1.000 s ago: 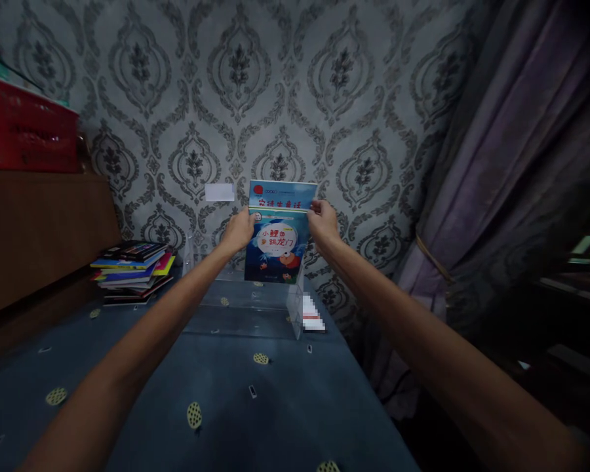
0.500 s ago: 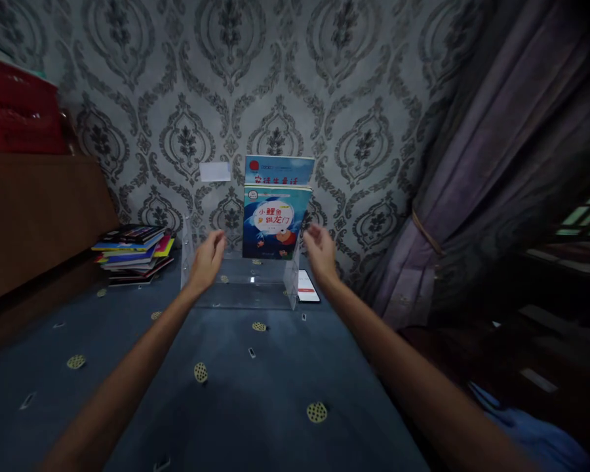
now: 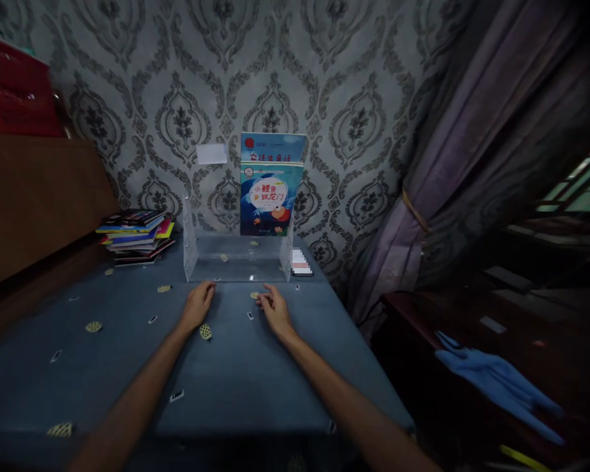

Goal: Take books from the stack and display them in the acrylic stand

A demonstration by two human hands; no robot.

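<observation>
A clear acrylic book rack (image 3: 189, 246) stands on the cloth-covered table against the wall. At its right end two blue picture books lean upright: a front one (image 3: 270, 203) with a fish on its cover, and a taller one (image 3: 275, 145) partly hidden behind it. My left hand (image 3: 198, 305) is low over the tablecloth just before the rack's left part, its fingers loosely bent and holding nothing. Before the rack's right half, my right hand (image 3: 276, 313) is open with fingers apart, also bare. Neither hand touches the rack or the books.
A stack of books (image 3: 136, 237) lies left of the rack beside a brown cabinet (image 3: 39, 203) with a red box (image 3: 17, 88) on top. A phone (image 3: 302, 262) lies right of the rack. A tied curtain (image 3: 393, 242) and a blue cloth (image 3: 496, 380) are farther right.
Both hands have come back from the rack's sides toward me and down near the tablecloth. They have drawn closer together. The books stay in the rack; the view has tilted downward.
</observation>
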